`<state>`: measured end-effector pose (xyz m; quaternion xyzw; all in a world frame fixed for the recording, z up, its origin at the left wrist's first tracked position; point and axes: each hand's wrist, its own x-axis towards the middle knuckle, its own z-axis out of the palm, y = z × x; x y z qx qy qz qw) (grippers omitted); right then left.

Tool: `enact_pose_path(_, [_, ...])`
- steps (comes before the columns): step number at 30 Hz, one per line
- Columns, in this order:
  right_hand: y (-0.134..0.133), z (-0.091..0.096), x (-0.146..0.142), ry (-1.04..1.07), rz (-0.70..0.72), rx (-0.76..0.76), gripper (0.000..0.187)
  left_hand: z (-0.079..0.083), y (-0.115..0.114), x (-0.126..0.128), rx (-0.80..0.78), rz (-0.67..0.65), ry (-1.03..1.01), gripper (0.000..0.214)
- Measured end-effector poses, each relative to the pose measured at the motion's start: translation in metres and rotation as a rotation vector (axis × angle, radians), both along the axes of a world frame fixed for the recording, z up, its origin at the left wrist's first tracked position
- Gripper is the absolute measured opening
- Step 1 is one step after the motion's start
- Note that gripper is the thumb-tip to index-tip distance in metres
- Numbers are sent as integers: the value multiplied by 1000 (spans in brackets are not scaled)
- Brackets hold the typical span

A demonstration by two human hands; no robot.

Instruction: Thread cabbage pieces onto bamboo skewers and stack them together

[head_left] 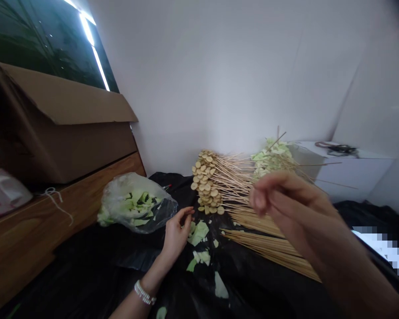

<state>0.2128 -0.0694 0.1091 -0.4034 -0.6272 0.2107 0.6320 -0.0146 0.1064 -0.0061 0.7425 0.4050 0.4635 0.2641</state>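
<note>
My left hand (177, 232), with a beaded bracelet (144, 292) at the wrist, is low over the black plastic sheet, fingers bent and a little apart from the thumb. Just beside it lie pale green cabbage pieces (199, 233); I see nothing held in it. Closer to the camera, my right hand (289, 199) is raised with fingertips drawn together. Whatever they may hold is hidden. Behind and below that hand are loose bamboo skewers (269, 250) and a stack of skewered round, pale slices (206, 181). Skewered cabbage (272, 157) is piled farther back.
A clear plastic bag (129, 201) of cabbage leaves stands to the left. Beyond it, a cardboard box (69, 137) rests on a wooden surface (96, 199). A white box (349, 170) with a dark cord stands at right, near the white wall (226, 79).
</note>
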Motion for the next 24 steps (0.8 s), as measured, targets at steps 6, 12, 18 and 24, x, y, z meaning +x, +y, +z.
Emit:
enact_pose_path(6, [82, -35, 42, -608, -340, -330, 16, -6, 4, 0, -7, -33, -7, 27])
enact_pose_path(12, [87, -105, 52, -905, -283, -567, 21, -5, 5, -1, -6, -10, 7, 28])
enact_pose_path(18, [81, -115, 46, -1013, -279, -616, 18, -4, 5, 0, -28, -29, 26, 30])
enact_pose_path(24, [78, -118, 39, -1115, -341, -561, 21, -7, 10, 0, -51, -35, 38, 34])
